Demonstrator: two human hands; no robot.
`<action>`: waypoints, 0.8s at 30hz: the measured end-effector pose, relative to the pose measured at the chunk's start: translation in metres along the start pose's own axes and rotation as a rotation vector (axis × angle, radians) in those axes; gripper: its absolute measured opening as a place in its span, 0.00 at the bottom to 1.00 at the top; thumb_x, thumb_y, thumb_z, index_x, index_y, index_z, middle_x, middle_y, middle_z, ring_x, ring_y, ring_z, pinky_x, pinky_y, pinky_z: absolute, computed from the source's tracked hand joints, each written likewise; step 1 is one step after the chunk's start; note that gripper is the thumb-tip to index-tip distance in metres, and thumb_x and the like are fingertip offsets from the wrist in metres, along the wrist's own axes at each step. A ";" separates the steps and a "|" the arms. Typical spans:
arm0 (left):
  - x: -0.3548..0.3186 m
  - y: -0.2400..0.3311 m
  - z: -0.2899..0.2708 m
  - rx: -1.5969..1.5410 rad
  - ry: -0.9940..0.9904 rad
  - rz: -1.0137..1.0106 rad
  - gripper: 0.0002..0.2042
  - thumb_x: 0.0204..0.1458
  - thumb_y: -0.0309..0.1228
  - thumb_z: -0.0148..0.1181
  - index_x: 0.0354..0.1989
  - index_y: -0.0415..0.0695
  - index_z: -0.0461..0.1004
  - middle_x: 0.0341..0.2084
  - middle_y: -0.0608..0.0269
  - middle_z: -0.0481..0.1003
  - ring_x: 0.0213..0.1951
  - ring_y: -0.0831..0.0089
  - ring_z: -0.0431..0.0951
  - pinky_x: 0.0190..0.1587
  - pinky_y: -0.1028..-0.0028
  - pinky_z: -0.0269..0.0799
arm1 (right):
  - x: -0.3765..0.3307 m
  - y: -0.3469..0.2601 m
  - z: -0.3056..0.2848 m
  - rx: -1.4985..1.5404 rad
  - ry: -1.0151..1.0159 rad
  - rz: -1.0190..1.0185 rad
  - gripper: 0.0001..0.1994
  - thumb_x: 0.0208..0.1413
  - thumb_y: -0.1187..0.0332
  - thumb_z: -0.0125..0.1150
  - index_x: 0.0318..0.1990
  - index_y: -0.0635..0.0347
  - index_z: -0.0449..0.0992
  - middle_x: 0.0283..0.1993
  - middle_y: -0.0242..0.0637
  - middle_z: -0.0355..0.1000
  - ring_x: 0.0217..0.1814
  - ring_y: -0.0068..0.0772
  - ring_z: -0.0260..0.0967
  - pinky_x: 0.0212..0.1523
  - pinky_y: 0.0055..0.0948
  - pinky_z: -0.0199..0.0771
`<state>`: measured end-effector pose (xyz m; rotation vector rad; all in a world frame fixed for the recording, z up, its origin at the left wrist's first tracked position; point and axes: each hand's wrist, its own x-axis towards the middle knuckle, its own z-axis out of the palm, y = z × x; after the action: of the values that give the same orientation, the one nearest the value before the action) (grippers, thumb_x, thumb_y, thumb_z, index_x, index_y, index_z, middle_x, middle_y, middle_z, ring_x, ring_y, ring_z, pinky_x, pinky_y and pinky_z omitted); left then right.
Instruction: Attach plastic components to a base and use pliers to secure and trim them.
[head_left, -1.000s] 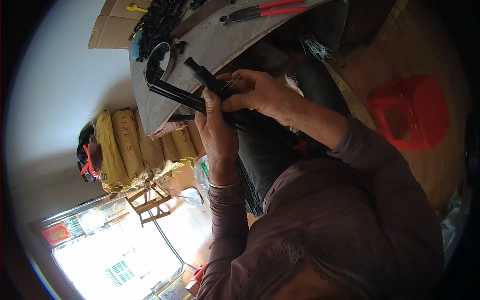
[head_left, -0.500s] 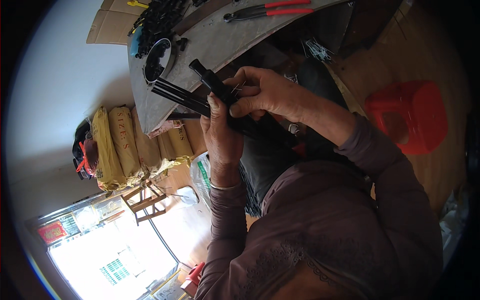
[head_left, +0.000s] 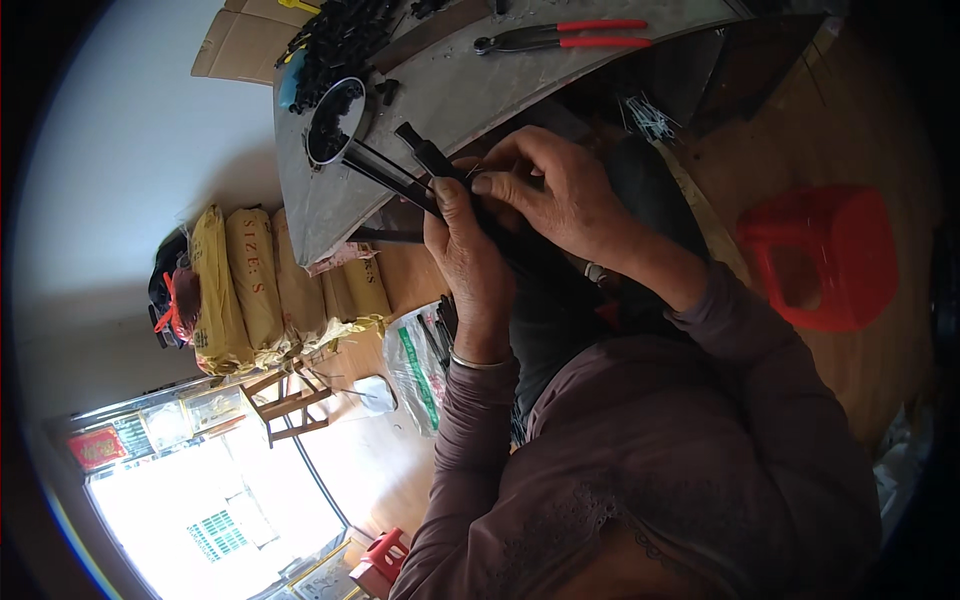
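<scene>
Hands together over grey counter [head_left: 470, 95] edge, left hand [head_left: 468, 262] fingers wrapped around black strips [head_left: 400, 175], right hand [head_left: 560, 195] fingertips pinching them just beside, red-handled pliers [head_left: 560, 38] well beyond.

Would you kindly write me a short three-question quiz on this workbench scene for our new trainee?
1. True or false: both hands grip the bundle of thin black strips.
2. What colour are the handles of the pliers on the grey table? A green, B red, C blue.
3. What stands on the floor at the right?

Key:
1. True: the left hand and the right hand both hold it.
2. B.
3. A red plastic stool.
</scene>
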<state>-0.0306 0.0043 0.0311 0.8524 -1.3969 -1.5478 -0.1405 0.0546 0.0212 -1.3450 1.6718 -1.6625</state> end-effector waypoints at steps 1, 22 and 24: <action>0.000 -0.002 0.001 0.007 0.020 0.009 0.21 0.63 0.48 0.45 0.41 0.39 0.71 0.21 0.70 0.68 0.23 0.84 0.66 0.25 0.83 0.60 | -0.001 0.002 0.001 0.092 -0.008 0.062 0.10 0.57 0.68 0.60 0.40 0.65 0.72 0.34 0.33 0.72 0.32 0.19 0.69 0.31 0.20 0.69; -0.001 0.007 0.010 0.056 0.034 -0.058 0.20 0.63 0.49 0.43 0.37 0.43 0.68 0.21 0.71 0.65 0.22 0.82 0.64 0.24 0.81 0.59 | 0.001 -0.003 -0.001 -0.171 0.148 -0.183 0.04 0.59 0.73 0.53 0.35 0.65 0.70 0.28 0.38 0.71 0.30 0.25 0.71 0.30 0.25 0.70; 0.000 0.007 0.010 0.068 0.044 -0.072 0.20 0.63 0.50 0.43 0.37 0.43 0.67 0.21 0.71 0.66 0.22 0.82 0.64 0.24 0.81 0.59 | 0.003 0.001 -0.001 -0.101 0.163 -0.181 0.04 0.59 0.73 0.53 0.34 0.64 0.70 0.28 0.36 0.71 0.29 0.24 0.71 0.31 0.25 0.70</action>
<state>-0.0384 0.0084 0.0396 0.9821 -1.4078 -1.5338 -0.1433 0.0524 0.0217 -1.4825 1.7926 -1.8552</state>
